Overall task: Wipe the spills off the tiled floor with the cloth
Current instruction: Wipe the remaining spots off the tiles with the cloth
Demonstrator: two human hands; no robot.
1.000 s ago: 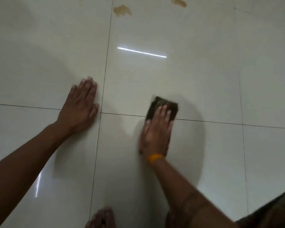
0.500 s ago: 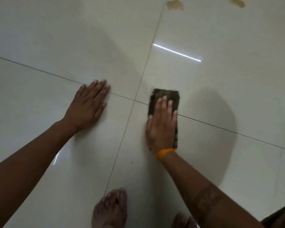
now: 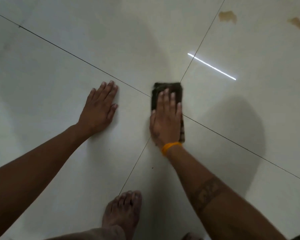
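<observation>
A dark folded cloth (image 3: 177,88) lies flat on the glossy white tiled floor (image 3: 59,75), right where four tiles meet. My right hand (image 3: 165,118) presses down on it with straight fingers; an orange band circles that wrist. My left hand (image 3: 100,109) rests flat on the bare tile to the left of the cloth, fingers straight, holding nothing. Two brown spills (image 3: 227,16) (image 3: 296,23) sit on the tile at the far upper right, well beyond the cloth.
My bare foot (image 3: 122,212) stands on the floor at the bottom centre, close behind my hands. A bright strip of reflected light (image 3: 212,66) lies on the tile between the cloth and the spills. Dark grout lines cross the floor diagonally.
The view has swung, so the grout lines now run diagonally and the spills sit further right. My right hand and cloth have slid onto the tile junction. My foot has come into view.
</observation>
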